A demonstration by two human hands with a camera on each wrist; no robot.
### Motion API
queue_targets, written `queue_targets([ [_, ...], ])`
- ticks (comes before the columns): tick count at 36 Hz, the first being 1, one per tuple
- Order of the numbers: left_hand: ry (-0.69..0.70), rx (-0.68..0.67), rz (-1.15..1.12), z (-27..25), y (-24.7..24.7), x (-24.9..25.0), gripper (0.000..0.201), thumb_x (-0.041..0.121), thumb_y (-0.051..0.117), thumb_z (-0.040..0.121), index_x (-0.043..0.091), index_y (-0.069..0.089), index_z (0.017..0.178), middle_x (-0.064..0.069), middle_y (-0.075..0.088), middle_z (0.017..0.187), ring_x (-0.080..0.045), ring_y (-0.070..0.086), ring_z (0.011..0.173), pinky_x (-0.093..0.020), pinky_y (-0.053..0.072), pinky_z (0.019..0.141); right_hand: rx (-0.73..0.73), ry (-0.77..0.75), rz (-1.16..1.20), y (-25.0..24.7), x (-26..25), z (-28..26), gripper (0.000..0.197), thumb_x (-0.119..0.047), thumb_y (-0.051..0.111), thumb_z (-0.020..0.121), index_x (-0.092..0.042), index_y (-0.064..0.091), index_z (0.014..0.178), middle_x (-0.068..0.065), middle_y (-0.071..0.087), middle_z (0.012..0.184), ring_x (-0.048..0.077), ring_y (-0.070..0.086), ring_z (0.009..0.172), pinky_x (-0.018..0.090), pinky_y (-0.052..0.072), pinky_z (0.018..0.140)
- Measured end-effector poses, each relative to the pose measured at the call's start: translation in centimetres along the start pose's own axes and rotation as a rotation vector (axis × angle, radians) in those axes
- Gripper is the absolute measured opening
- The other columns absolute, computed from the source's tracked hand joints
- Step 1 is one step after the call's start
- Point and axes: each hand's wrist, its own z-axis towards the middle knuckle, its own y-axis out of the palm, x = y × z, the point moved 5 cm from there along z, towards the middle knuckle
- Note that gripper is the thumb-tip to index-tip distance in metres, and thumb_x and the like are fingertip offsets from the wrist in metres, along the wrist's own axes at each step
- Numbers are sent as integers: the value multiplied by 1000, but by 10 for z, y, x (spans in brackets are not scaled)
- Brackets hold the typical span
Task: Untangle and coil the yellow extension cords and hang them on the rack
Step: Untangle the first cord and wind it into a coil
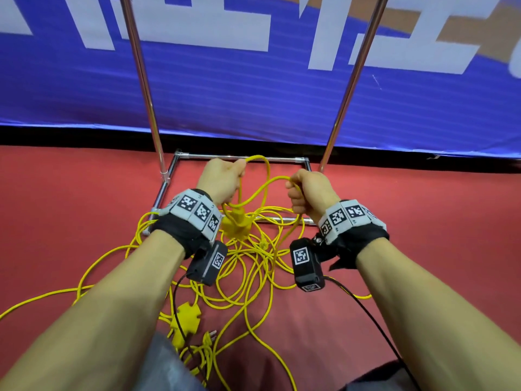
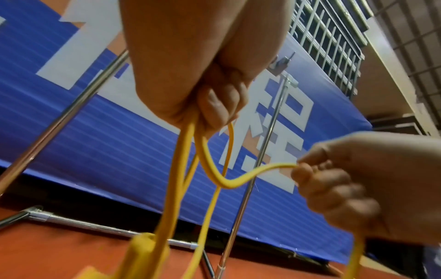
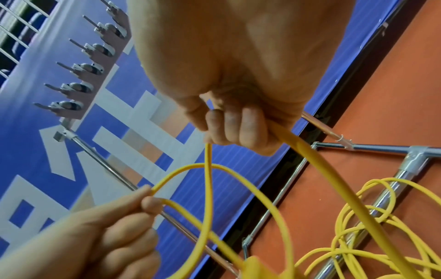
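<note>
Both of my hands are raised in front of the chrome rack [image 1: 146, 88], and each holds part of one yellow extension cord [image 1: 272, 182]. My left hand [image 1: 222, 176] grips gathered loops of it, and a yellow socket block [image 1: 236, 225] hangs just below that hand. A little to the right, my right hand [image 1: 307, 190] grips the same cord, which sags in a loop between the hands. In the left wrist view the cord [image 2: 229, 186] runs from my left hand [image 2: 214, 105] to my right hand [image 2: 346, 181]. The right wrist view shows my right hand [image 3: 233, 124] closed round the cord [image 3: 310, 162].
Tangled yellow cords [image 1: 253, 266] cover the red floor over the rack's base frame [image 1: 239, 158]. A second socket block [image 1: 187, 317] and a plug [image 1: 208, 338] lie near my legs. A board of metal hooks [image 3: 95, 68] tops the rack. A blue banner [image 1: 253, 94] stands behind.
</note>
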Motion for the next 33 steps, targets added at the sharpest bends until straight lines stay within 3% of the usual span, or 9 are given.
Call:
queue_targets([
  [3, 27, -76, 54, -8, 17, 0, 40, 27, 44, 102, 13, 52, 65, 5, 50, 36, -6, 31, 27, -13, 25, 34, -83, 2, 97, 11, -5, -5, 31, -9, 28, 95, -8, 49, 71, -1, 37, 47, 10, 24, 36, 20, 21, 40],
  [6, -12, -146, -6, -16, 38, 4, 38, 27, 45, 102, 11, 55, 70, 5, 60, 43, -3, 31, 28, -10, 22, 33, -122, -74, 31, 17, -9, -12, 27, -4, 36, 93, -6, 54, 73, 5, 42, 55, 13, 33, 41, 23, 30, 46],
  [11, -190, -105, -203, -16, 54, -2, 43, 45, 63, 89, 14, 55, 60, -5, 45, 49, -13, 31, 38, -20, 20, 41, -162, -203, -198, 20, -7, -23, 27, -5, 45, 99, -5, 51, 72, 9, 53, 59, 16, 48, 44, 25, 45, 44],
  [14, -210, -56, -156, -19, 56, -2, 33, 32, 67, 86, 11, 60, 61, 3, 42, 36, -9, 33, 32, -19, 23, 38, -178, -220, -243, 18, -3, -23, 31, -10, 46, 100, -7, 54, 71, 9, 56, 57, 17, 52, 42, 27, 49, 46],
  [16, -202, 22, -184, -16, 53, 0, 28, 23, 68, 85, 8, 61, 63, 2, 43, 37, -11, 34, 33, -17, 23, 36, -169, -216, -265, 15, -2, -22, 34, -17, 50, 100, -7, 56, 68, 8, 57, 55, 20, 55, 45, 31, 51, 53],
  [21, -158, 189, -461, -4, 26, 9, 29, 10, 63, 87, 7, 54, 60, -10, 42, 67, -10, 27, 33, -12, 15, 33, -223, -122, -339, 2, 12, -24, 34, -22, 48, 100, -6, 56, 72, 9, 55, 55, 23, 52, 49, 30, 44, 54],
  [27, -129, 146, -495, 5, 6, 3, 26, 15, 62, 93, 6, 57, 69, -6, 40, 63, -5, 28, 31, -14, 16, 31, -182, -205, -548, -16, 7, -37, 27, -19, 47, 100, -3, 65, 88, 7, 51, 63, 8, 41, 45, 10, 27, 33],
  [30, -125, 145, -489, 4, 7, 1, 27, 19, 61, 94, 6, 60, 70, -5, 50, 64, -4, 29, 31, -13, 17, 31, -167, -276, -568, -12, 3, -35, 26, -22, 53, 98, -6, 68, 85, 3, 48, 59, 5, 38, 42, 11, 27, 35],
  [33, -129, 147, -488, 1, 9, 2, 30, 23, 63, 93, 7, 60, 67, -2, 54, 58, -5, 30, 32, -13, 16, 32, -139, -321, -573, -5, 1, -29, 28, -28, 57, 95, -14, 69, 74, 0, 48, 55, 12, 39, 49, 20, 32, 48],
])
